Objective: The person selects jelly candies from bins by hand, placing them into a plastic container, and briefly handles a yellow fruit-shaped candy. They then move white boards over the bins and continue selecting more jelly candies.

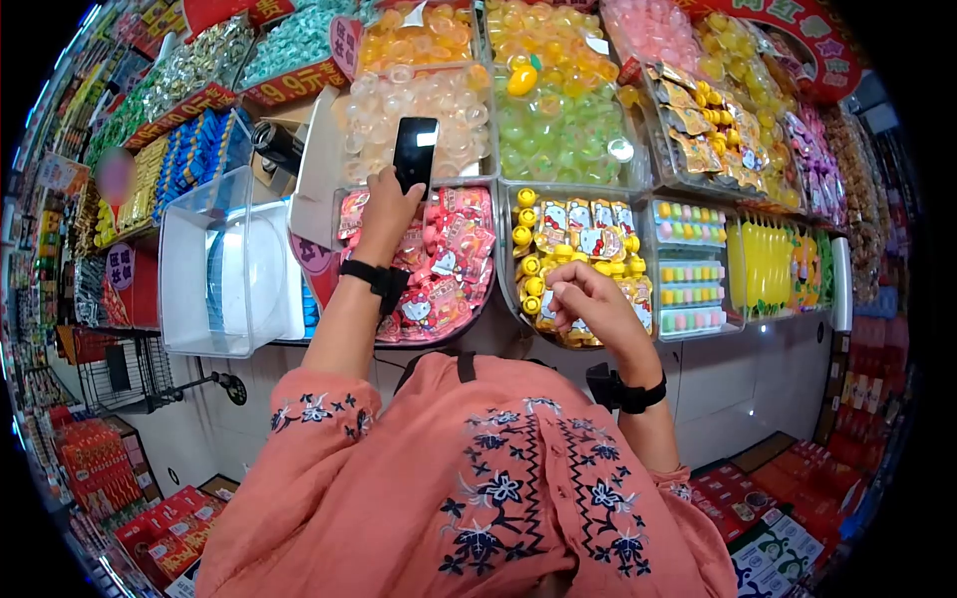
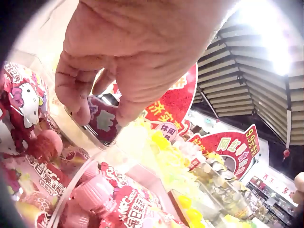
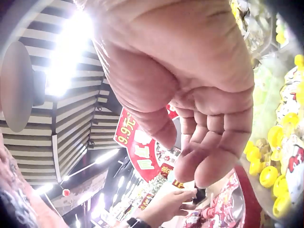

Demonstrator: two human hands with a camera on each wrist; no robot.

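My left hand (image 1: 393, 204) pinches the near end of a black smartphone (image 1: 417, 145) between thumb and fingers. The phone is over the bins, its dark screen facing up in the head view. In the left wrist view the phone (image 2: 103, 124) shows a glossy reflection. Below that hand, pink cartoon-cat jelly pouches (image 1: 449, 264) with pink caps fill a clear bin. Over the neighbouring yellow-capped pouches (image 1: 590, 239) hovers my right hand (image 1: 598, 307). Its fingers hang loosely bent with nothing in them, as the right wrist view also shows.
Behind are clear bins of pale jelly cups (image 1: 374, 110) and green jelly cups (image 1: 558, 149). Pastel sweets (image 1: 690, 269) stand to the right. A clear plastic box (image 1: 204, 324) sits left, near a shopping cart (image 1: 125, 374) below the counter.
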